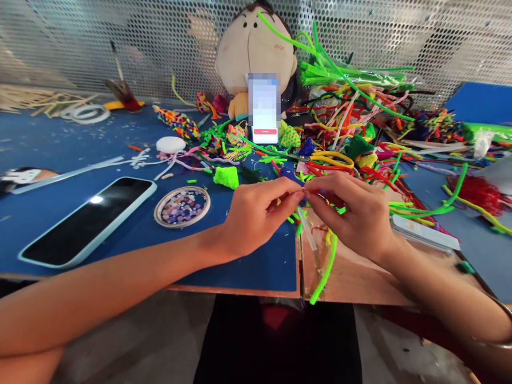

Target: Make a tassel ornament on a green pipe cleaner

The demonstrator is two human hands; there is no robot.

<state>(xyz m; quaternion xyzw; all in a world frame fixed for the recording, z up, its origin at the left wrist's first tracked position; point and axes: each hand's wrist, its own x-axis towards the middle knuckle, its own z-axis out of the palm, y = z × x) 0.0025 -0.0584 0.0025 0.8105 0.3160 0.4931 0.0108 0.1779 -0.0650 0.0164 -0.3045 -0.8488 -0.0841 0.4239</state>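
- We see a table [48, 149] topped with a blue mat, bare wood showing at the near edge right of the middle.
- A dark phone [86, 221] in a pale case lies near the front left corner.
- Just right of it sits a round tin of beads [182, 206].
- A white round pad [170, 144] rests further back.
- A tangle of pipe cleaners [360, 128] covers the right half up to the back edge.
- Yellow-handled scissors [332, 158] lie at that tangle's left fringe.
- A plush doll [256, 53] stands at the back edge's middle.
- One green pipe cleaner [326, 269] hangs over the near edge.
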